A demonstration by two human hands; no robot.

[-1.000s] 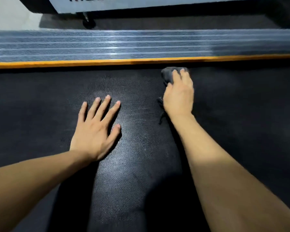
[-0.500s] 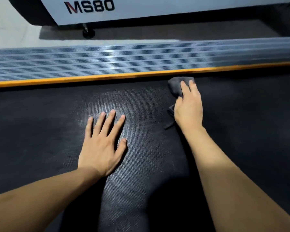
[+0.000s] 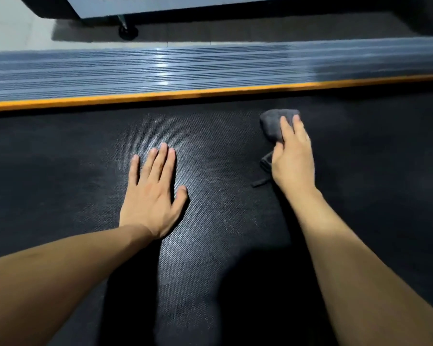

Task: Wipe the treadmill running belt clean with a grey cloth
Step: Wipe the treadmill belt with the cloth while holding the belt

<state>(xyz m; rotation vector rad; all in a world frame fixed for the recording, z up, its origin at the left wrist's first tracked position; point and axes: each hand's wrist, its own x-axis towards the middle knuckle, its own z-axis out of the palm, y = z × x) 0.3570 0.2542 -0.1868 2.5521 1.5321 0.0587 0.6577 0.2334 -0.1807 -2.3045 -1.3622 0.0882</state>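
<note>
While the right hand (image 3: 293,158) covers it, most of the grey cloth (image 3: 273,123) is hidden.

Two hands: left hand (image 3: 152,196), right hand (image 3: 292,156). One grey cloth (image 3: 273,123). One black running belt (image 3: 60,176). One orange edge stripe (image 3: 160,96). One ribbed side rail (image 3: 85,73). One machine foot (image 3: 128,32).
</note>
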